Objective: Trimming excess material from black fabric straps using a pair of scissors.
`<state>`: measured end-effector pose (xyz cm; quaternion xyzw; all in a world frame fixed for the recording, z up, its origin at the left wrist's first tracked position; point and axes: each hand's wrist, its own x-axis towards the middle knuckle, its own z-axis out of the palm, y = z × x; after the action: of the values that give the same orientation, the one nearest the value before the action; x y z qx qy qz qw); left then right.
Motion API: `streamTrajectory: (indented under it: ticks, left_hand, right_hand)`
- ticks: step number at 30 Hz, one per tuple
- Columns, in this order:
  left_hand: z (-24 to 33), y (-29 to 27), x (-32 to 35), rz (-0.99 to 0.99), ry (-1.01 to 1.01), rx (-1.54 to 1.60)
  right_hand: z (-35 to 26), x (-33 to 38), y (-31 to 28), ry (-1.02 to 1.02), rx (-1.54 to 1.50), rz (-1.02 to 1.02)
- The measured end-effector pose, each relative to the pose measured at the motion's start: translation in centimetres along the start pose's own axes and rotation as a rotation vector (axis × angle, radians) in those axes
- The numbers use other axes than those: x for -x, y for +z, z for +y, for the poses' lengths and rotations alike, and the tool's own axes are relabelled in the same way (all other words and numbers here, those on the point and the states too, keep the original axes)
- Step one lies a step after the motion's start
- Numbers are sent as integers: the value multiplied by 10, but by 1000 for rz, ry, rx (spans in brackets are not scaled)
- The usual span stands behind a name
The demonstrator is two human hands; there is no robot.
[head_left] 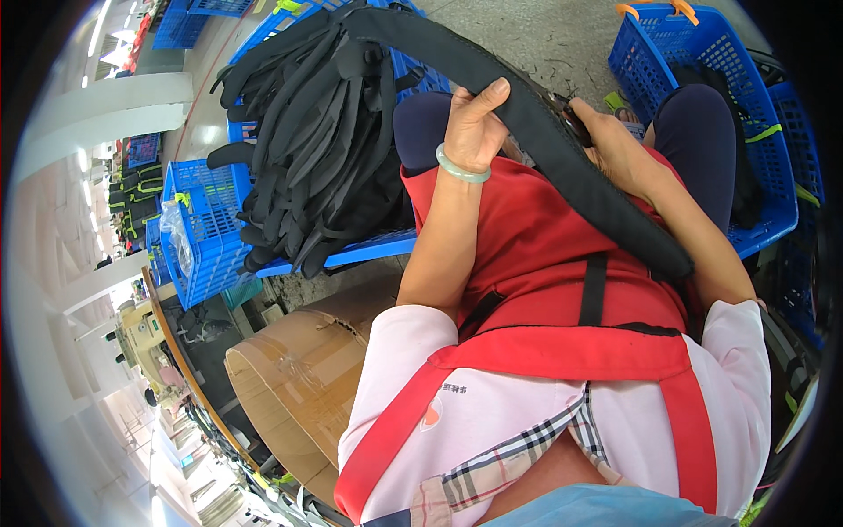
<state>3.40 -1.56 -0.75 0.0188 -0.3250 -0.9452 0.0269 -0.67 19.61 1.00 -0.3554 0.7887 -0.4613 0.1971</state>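
Note:
A long black padded strap (pixel 562 162) runs slantwise over my lap, one end near my right forearm and the other reaching the pile of straps. My left hand (pixel 474 127), with a pale bracelet at the wrist, is closed on the strap's left edge, thumb on top. At the strap's other edge, my right hand (pixel 617 151) is closed round a small dark tool (pixel 577 126), perhaps snips; its working end is mostly hidden. The heap of similar black straps (pixel 320 145) lies to my left on a blue crate.
Another blue crate (pixel 645 53) with dark pieces inside stands at the right, orange clips on its rim. A smaller blue crate (pixel 206 228) and a large cardboard box (pixel 303 360) are on the left. My red apron (pixel 527 228) covers my lap. Sewing machines (pixel 140 334) stand farther left.

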Motion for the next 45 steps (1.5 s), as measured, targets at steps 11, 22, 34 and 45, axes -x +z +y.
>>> streamTrajectory:
  ticks: [11,22,34,45]
  left_hand:
    - [5,9,0,77,-19,24]
    - [4,-2,1,5,-54,33]
    - [-1,7,-2,85,-98,47]
    - [-10,7,-11,162,-96,-82]
  right_hand:
    - [4,-6,-15,88,5,25]
    - [-15,-10,-21,175,55,-121]
    - [25,-7,-4,6,-218,-20]
    - [-2,6,-25,109,-232,-74]
